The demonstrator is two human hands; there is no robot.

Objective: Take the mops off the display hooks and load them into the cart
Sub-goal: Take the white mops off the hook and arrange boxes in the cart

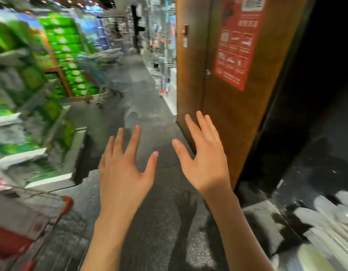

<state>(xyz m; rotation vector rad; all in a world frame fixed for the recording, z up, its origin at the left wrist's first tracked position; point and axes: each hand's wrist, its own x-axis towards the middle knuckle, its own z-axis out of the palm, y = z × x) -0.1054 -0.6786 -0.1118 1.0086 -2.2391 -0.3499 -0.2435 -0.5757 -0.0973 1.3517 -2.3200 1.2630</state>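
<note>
— So where do we stand with the cart [30,229]?

— It sits at our lower left, well apart from both hands. We see only its corner: a red-capped handle end, thin wire sides, and something red and white inside, too blurred to name.

— And our hands?

— Our left hand [122,173] is raised in front of us, fingers straight and spread wide, holding nothing. Our right hand [204,159] is just beside it, also spread wide and holding nothing, its fingers in front of the lower edge of the brown wooden panel [196,61].

— What room do we have?

— A grey speckled floor [149,98] runs ahead as an aisle between the shelves of green packages [65,53] on our left and the wooden panel on our right, which bears a red poster [237,42]. Further down the aisle stand other wire carts [108,55], blurred.

— Any mops?

— We cannot tell. At our lower right lie pale, whitish shapes [329,222] against a dark surface, too smeared to identify.
</note>
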